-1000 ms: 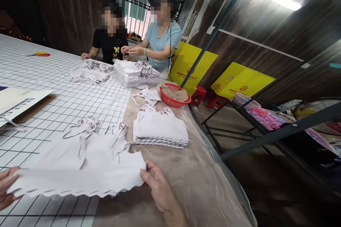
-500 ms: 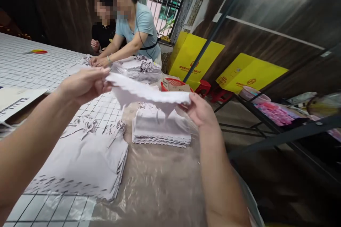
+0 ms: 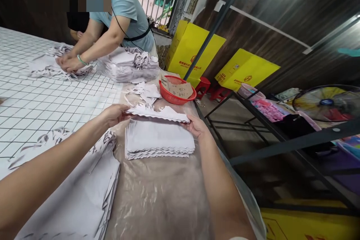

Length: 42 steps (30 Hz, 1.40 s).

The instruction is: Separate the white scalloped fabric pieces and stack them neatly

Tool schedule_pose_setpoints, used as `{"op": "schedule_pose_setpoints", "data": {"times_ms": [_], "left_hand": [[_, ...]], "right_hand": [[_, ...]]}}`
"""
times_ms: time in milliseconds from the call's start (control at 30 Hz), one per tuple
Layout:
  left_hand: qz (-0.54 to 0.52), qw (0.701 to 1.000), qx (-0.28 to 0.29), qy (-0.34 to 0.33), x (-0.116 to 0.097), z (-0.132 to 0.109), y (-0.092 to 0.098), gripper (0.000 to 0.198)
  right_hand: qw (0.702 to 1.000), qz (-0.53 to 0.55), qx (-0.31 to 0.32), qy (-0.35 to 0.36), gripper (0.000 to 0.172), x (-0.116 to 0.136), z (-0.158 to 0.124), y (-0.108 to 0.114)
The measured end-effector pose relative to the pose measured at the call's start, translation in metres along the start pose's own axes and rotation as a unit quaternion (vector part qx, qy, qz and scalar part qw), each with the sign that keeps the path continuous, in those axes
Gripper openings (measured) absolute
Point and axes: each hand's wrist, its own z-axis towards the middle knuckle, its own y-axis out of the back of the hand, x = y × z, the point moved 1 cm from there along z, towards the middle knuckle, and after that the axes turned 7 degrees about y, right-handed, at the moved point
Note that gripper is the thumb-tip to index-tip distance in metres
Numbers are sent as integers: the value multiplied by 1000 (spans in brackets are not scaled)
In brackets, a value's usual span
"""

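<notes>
My left hand and my right hand each pinch one end of a thin bundle of white bags with a scalloped edge. I hold it stretched between them, low over the far part of a neat stack of the same white bags on the plastic-covered table end. A second, looser pile of white bags with string handles lies under my left forearm.
A red basket with a cardboard tag stands beyond the stack. A person in a light blue shirt presses both hands on bags on the gridded table; a tall bag pile is beside them. Yellow boxes, a rack and a fan are right.
I lifted the bundle off the near pile, carried it forward and lowered it onto the neat stack. The person in blue leaned over the table to the left.
</notes>
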Motion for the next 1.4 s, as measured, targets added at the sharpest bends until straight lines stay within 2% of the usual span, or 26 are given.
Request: {"op": "schedule_pose_setpoints", "data": {"times_ms": [167, 233, 300, 400, 500, 600, 733, 967, 1100, 1233, 1333, 1400], "left_hand": [[-11, 997, 27, -74, -24, -16, -13, 14], [19, 995, 56, -85, -20, -27, -14, 10], [75, 991, 89, -60, -3, -35, -8, 9], [166, 979, 115, 1, 40, -40, 9, 29], [230, 968, 97, 35, 75, -39, 25, 46], [258, 963, 71, 39, 91, -39, 30, 56], [292, 954, 60, 37, 96, -37, 32, 60], [341, 936, 78, 40, 102, -34, 39, 57], [327, 943, 64, 20, 104, -38, 34, 55], [321, 945, 60, 11, 106, -34, 34, 57], [388, 920, 43, -20, 105, -31, 38, 54], [475, 875, -13, -93, 102, -31, 40, 42]], "right_hand": [[999, 18, -11, 40, 9, 24, 5, 7], [998, 7, -12, 58, 12, 27, -2, 16], [998, -27, -11, 62, 18, 19, -17, 29], [995, -93, -14, 43, 29, -10, -43, 49], [990, -135, -27, 30, 35, -37, -61, 61], [985, -164, -39, 42, 36, -49, -69, 66], [978, -190, -51, 71, 37, -52, -73, 68], [966, -220, -71, 113, 42, -66, -78, 73], [956, -249, -86, 129, 40, -72, -76, 75], [931, -313, -87, 164, 40, -76, -74, 78], [906, -371, -99, 181, 41, -78, -75, 82], [873, -425, -124, 206, 43, -76, -76, 83]]}}
